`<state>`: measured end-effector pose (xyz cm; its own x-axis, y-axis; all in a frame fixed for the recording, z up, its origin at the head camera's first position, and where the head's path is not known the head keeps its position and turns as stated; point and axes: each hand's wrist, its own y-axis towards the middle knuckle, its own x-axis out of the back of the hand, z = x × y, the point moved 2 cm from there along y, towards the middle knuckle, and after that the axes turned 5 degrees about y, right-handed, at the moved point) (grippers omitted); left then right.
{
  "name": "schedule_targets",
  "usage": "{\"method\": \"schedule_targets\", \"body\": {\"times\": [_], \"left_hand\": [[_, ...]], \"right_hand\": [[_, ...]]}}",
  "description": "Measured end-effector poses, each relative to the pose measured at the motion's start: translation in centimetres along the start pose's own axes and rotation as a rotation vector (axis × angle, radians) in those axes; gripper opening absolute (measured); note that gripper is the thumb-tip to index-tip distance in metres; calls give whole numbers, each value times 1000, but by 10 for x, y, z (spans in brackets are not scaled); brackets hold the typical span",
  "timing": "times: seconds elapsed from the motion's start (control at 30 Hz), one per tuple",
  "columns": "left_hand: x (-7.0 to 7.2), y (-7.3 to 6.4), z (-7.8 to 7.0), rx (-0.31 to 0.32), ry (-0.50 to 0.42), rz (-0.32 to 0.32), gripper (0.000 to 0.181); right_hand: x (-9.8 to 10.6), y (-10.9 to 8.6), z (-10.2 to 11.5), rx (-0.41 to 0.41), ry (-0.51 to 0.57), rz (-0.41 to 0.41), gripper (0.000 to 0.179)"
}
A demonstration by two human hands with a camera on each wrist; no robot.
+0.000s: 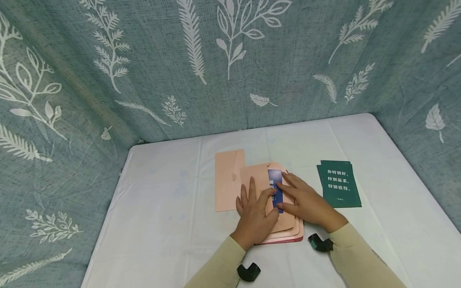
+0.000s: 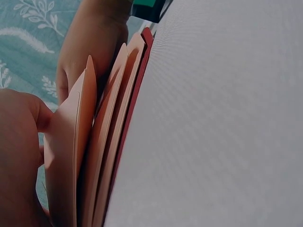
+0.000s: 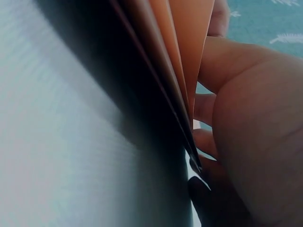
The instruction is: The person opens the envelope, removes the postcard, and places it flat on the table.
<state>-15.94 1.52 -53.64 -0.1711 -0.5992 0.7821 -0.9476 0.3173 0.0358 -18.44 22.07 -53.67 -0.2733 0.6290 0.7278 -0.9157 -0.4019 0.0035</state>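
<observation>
A stack of peach envelopes (image 1: 288, 228) lies on the table, with a dark red piece (image 1: 288, 241) at the bottom. From the top envelope (image 1: 253, 171) a strip of a blue card (image 1: 275, 175) with white print shows toward the right. My left hand (image 1: 252, 222) rests on that envelope, fingers spread, the index finger and thumb reaching the card. From the right, my right hand (image 1: 307, 204) touches the card with extended fingertips. The left wrist view has the stacked edges (image 2: 102, 142) standing slightly apart. Part of the card is hidden under my fingers.
Another peach envelope (image 1: 225, 180) lies just left of the stack. Green cards (image 1: 340, 196) with white writing sit in a pile on the right. A white cloth (image 1: 158, 216) covers the table, and a leaf-patterned curtain (image 1: 151, 68) hangs behind it.
</observation>
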Motion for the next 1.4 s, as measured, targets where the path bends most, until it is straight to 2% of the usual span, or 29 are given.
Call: {"method": "schedule_targets", "body": {"times": [0.87,1.4], "left_hand": [[2,-1,-2,6,-9,2,53],[2,-1,0,8,-7,6,55]], "right_hand": [[3,-5,0,-35,3,-19,77],[9,-11,-1,-36,6,-37,73]]}}
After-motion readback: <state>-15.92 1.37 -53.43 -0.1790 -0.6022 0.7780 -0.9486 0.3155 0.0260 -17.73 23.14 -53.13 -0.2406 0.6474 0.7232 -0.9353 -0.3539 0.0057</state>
